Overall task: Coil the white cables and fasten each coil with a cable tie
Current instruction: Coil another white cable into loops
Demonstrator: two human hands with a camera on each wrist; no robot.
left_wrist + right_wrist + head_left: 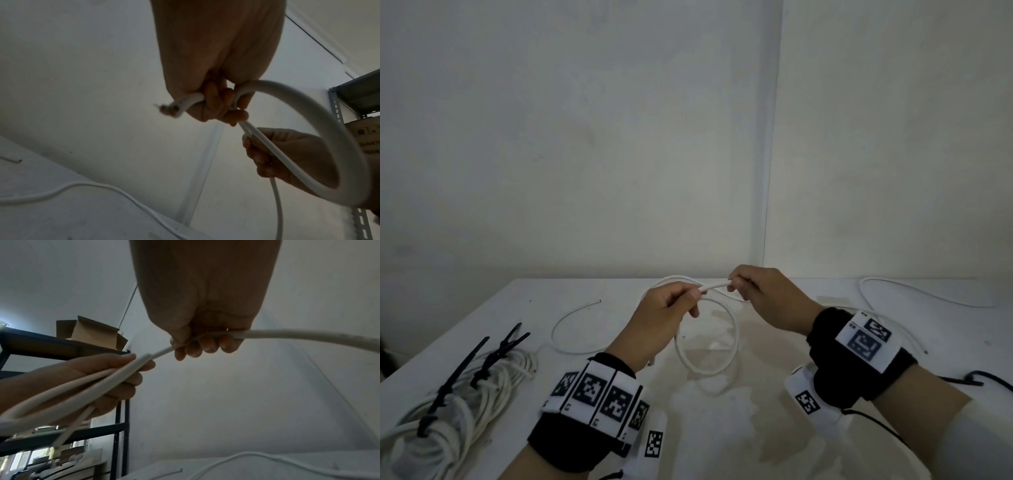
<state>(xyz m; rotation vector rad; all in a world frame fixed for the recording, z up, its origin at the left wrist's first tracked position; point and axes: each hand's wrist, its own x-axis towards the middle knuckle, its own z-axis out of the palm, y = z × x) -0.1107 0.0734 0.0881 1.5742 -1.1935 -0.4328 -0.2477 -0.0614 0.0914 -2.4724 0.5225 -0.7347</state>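
White table [825,428]; shelf [61,345]; cardboard box [90,333]

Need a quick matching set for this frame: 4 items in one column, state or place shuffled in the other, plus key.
Items
1. left hand
2. right hand
3. tied cable bundle
4. thin loose cable

States
A. lies curved on the table, mid-left, untouched
B. rests at the near left table edge, black cable ties round it
C. pinches the thick white cable where its loop closes
D. holds the same cable's run beyond the loop

Pairs: 1-C, 2-D, 3-B, 4-A
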